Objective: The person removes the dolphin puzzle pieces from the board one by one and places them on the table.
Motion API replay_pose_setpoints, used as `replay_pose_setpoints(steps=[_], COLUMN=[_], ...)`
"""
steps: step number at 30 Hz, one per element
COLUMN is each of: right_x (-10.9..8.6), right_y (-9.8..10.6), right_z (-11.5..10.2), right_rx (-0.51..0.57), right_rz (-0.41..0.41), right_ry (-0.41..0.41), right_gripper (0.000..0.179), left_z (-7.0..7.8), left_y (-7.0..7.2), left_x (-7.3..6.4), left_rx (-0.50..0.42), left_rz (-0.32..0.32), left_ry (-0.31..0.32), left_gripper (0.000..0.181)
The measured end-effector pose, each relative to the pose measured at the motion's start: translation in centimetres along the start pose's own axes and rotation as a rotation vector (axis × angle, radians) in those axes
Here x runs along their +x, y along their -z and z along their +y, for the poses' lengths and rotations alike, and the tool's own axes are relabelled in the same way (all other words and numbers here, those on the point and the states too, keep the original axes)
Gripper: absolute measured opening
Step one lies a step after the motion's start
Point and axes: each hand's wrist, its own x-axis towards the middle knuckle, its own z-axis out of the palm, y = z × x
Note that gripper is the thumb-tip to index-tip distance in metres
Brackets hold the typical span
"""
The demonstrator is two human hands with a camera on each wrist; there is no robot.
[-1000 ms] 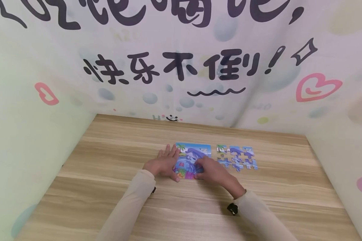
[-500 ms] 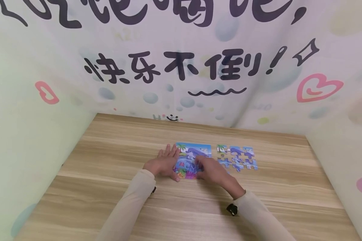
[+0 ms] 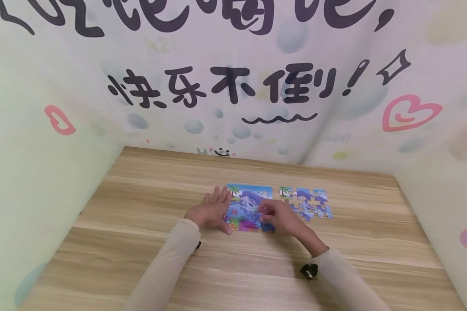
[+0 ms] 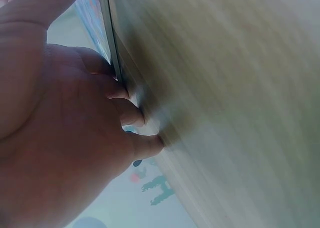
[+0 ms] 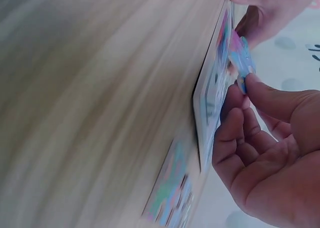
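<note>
A jigsaw puzzle board (image 3: 247, 190) with a dolphin picture lies flat on the table. My left hand (image 3: 212, 210) rests along its left edge, fingers extended and thumb at the near left corner. The left wrist view shows those fingers (image 4: 150, 144) reaching down to the wood beside the board's edge. Over the board's right side, my right hand (image 3: 282, 218) pinches a puzzle piece (image 5: 242, 62) between thumb and index finger. That piece is blue and pink and is tilted up off the board. The other right fingers are curled beneath.
Several loose puzzle pieces (image 3: 304, 194) lie in rows to the right of the board, the nearer left ones partly hidden by my right hand. The wooden table (image 3: 233, 272) meets a printed cloth wall (image 3: 171, 129) behind, with walls at both sides.
My right hand has shifted a little to the right and now holds a puzzle piece raised from the board's lower right area. The left hand stays in place.
</note>
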Motion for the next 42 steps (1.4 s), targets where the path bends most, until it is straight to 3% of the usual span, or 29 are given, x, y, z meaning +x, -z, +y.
replay_pose_setpoints(steps=[17, 42], right_x=[-3.3, -7.1], right_y=[3.9, 7.7], right_z=[4.4, 8.9], right_rx=[-0.044, 0.046], right_rz=[0.088, 0.07], right_ry=[-0.034, -0.144], right_gripper=[0.013, 0.014], left_z=[-0.1, 0.0], left_y=[-0.1, 0.0], left_x=[0.2, 0.0], left_rx=[-0.001, -0.017], left_rz=[0.0, -0.005], left_ry=[-0.002, -0.004], left_gripper=[0.12, 0.119])
